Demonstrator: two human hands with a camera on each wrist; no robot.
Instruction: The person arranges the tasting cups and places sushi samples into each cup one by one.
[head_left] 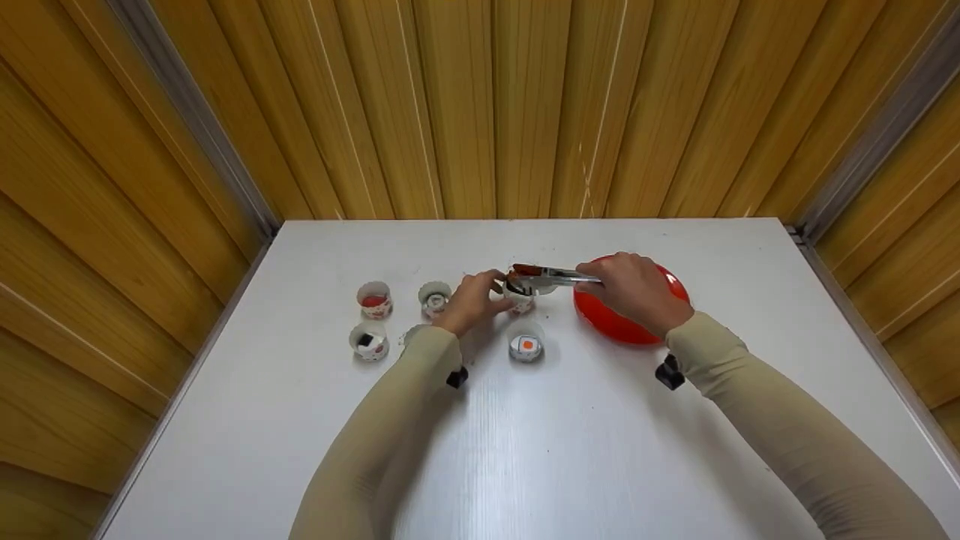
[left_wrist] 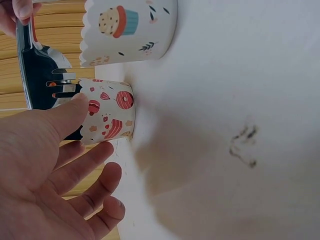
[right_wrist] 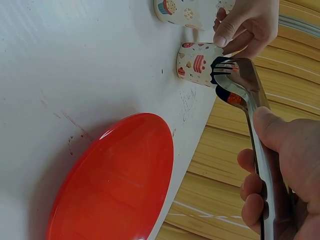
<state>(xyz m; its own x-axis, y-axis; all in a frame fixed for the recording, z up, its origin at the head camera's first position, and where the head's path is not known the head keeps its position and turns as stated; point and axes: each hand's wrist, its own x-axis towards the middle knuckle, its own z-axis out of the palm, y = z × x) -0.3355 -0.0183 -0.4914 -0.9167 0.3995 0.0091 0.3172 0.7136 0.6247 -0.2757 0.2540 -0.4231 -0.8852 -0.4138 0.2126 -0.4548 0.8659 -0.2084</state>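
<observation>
My right hand (head_left: 630,289) grips a pair of metal food tongs (right_wrist: 260,145), one end of which has fork-like tines. The tongs' ends are at the mouth of a white paper baking cup (left_wrist: 112,107) printed with red sweets. An orange-red patch (right_wrist: 234,99) shows at those ends; whether it is an object or a reflection is unclear. With thumb and fingers at its rim, my left hand (head_left: 474,300) holds that cup upright on the table. The cup's inside is hidden. Nearer me stands another baking cup (head_left: 526,351) with an orange-and-white square piece in it.
A red plate (right_wrist: 115,175) lies beneath my right hand. To the left stand baking cups with red contents (head_left: 375,301), a black-and-white piece (head_left: 370,343) and a white round piece (head_left: 435,301). My left forearm partly hides another cup. Wood-look panels (head_left: 525,112) border the white table (head_left: 525,450).
</observation>
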